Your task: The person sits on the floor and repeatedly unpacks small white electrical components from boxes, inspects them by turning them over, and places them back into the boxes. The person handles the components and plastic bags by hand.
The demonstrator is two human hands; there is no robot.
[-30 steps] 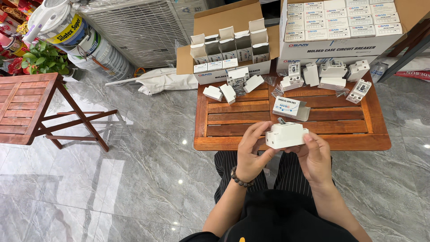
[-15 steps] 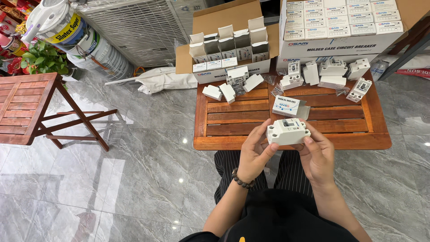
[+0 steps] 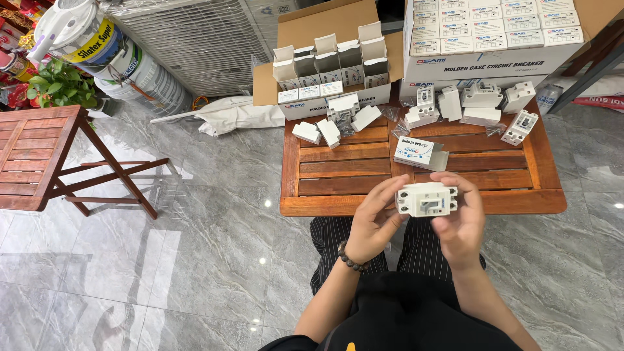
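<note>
A white boxy circuit breaker (image 3: 426, 198) is held between both my hands above my lap, just in front of the low wooden slatted table (image 3: 338, 170). My left hand (image 3: 377, 224), with a bead bracelet on the wrist, grips its left end. My right hand (image 3: 460, 224) grips its right side and underside. On the table lie a small white and blue carton (image 3: 419, 154), several loose white breakers at the far right (image 3: 481, 107) and several white pieces at the far left (image 3: 331, 127).
Behind the table stand an open cardboard box (image 3: 325, 71) of opened small cartons and a larger box (image 3: 484, 39) stacked with closed ones. A folding wooden table (image 3: 39, 153) stands at left, with plastic pails (image 3: 97, 49), a plant (image 3: 55, 88) and a grey marble floor.
The breaker has been turned in my hands so its front face with the switch now looks up at me; both hands shifted slightly around it.
</note>
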